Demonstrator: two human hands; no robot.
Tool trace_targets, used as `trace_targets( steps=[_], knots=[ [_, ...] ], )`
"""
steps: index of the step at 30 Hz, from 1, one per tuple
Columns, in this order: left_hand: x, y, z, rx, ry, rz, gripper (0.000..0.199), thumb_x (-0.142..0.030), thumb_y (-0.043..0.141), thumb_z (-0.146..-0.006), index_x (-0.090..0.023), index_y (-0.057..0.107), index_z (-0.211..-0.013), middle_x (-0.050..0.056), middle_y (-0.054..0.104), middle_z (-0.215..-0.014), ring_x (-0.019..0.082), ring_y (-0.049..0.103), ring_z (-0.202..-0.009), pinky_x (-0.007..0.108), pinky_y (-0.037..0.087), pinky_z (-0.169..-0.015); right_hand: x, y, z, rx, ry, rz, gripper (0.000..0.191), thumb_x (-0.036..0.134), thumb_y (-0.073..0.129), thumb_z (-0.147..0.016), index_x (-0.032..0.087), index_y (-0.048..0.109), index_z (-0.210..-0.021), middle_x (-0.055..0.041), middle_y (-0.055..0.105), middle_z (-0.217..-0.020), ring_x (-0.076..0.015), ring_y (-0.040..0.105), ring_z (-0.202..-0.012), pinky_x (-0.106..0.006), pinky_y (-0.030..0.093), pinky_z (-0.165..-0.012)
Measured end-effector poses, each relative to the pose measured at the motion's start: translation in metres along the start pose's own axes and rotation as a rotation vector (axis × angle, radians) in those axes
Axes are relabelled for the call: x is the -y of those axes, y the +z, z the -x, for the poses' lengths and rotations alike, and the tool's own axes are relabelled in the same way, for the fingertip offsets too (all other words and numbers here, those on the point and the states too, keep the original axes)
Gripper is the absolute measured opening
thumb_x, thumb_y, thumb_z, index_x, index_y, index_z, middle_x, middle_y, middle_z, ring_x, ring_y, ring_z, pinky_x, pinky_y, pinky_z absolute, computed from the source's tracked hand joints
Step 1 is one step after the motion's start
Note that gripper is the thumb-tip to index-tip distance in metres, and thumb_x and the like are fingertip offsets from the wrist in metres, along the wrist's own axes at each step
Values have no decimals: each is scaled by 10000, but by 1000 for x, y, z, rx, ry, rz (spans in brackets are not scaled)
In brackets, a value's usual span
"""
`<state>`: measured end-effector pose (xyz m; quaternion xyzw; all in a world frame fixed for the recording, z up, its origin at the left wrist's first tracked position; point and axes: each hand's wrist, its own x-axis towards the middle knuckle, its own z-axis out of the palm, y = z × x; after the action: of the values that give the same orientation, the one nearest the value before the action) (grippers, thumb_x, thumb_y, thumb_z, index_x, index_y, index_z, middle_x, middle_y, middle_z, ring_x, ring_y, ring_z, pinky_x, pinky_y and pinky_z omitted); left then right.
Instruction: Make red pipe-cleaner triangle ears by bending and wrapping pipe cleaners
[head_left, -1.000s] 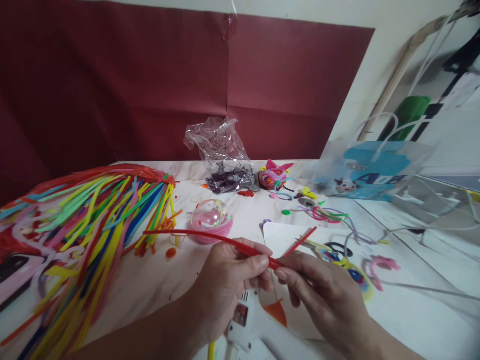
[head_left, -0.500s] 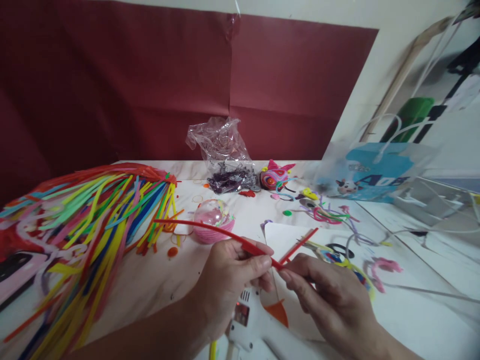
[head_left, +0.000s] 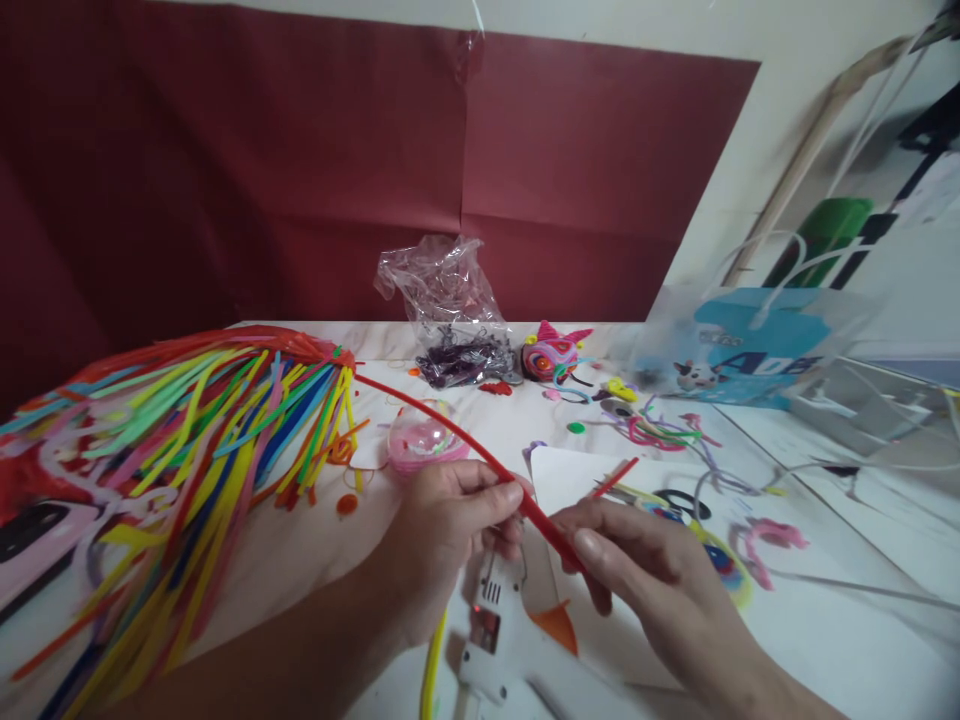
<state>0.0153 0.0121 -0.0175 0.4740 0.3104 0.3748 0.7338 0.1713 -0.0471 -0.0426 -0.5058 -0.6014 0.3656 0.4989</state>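
Red strip (head_left: 465,436) held slantwise above a cluttered table (head_left: 300,545)

Clock directions start where the two hands nearly meet. At 9 o'clock the left hand (head_left: 457,525) has thumb and fingers clamped on the strip. Toward 4 o'clock the right hand (head_left: 645,555) pinches it too, thumb pressed along its near part. The strip's long free end reaches out to 10 o'clock. A short red stub (head_left: 616,477) pokes up at 2 o'clock; whether it belongs to the same strip is hidden.

To shape the strip well, the left pinch should probably stay firm and close to the right thumb, with small, even pressure so it does not kink.

The long end is the likeliest to snag: it crosses in front of a clear ball (head_left: 424,440) at 10 o'clock and ends by the bundle (head_left: 247,430) of coloured strips. Just below, at 7 o'clock, lies a glue gun (head_left: 517,640) with a small red light; it may be hot, so fingers should keep clear.

Farther off: a plastic bag (head_left: 442,290) at 11, a pink figure (head_left: 551,358) at 12, a carrier bag (head_left: 761,340) at 2.
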Motion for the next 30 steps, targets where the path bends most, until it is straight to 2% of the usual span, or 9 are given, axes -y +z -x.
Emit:
trace_targets(
  steps=[4, 8, 13, 18, 24, 30],
  knots=[
    [1, 2, 0, 34, -55, -55, 159, -244, 663, -622, -96, 620, -661, -2, 553, -483, 90, 488, -453, 234, 393, -497, -1, -1, -4, 81, 197, -232, 358, 451, 683, -696, 125, 616, -563, 29, 469, -456, -48, 358, -386, -147, 288, -342],
    [5, 4, -1, 16, -71, -19, 171, -225, 678, -607, -106, 601, -702, -10, 565, -487, 84, 495, -445, 225, 395, -492, -6, 2, -5, 148, 287, -398, 310, 391, 716, -687, 112, 622, -590, 16, 543, -478, -16, 355, -322, -138, 241, -316],
    [10, 5, 0, 7, -78, -66, 138, -204, 662, -617, -119, 589, -698, -10, 577, -504, 80, 502, -432, 221, 395, -486, -10, 9, -6, 185, 303, -461, 312, 379, 706, -699, 109, 609, -575, -36, 629, -521, -57, 487, -310, -155, 290, -324],
    [10, 4, 1, -29, -58, -208, 103, -226, 612, -654, -142, 557, -632, -46, 507, -461, 46, 400, -379, 180, 281, -398, -11, 11, -5, 202, 303, -413, 350, 411, 706, -688, 105, 596, -557, -44, 630, -514, -67, 503, -312, -154, 316, -325],
    [7, 5, 3, -2, -120, -266, 96, -219, 597, -636, -147, 539, -610, -60, 460, -436, 42, 366, -394, 169, 248, -389, -9, 3, -7, 16, 231, -461, 275, 364, 720, -698, 126, 613, -609, 15, 568, -494, -45, 456, -350, -145, 347, -354],
    [12, 5, 2, 48, -165, -322, 96, -226, 594, -647, -157, 534, -615, -68, 445, -414, 51, 353, -374, 174, 234, -367, -9, 0, -9, 12, 237, -512, 227, 306, 748, -678, 122, 638, -603, 20, 555, -482, -36, 446, -357, -139, 338, -359]
  ],
)
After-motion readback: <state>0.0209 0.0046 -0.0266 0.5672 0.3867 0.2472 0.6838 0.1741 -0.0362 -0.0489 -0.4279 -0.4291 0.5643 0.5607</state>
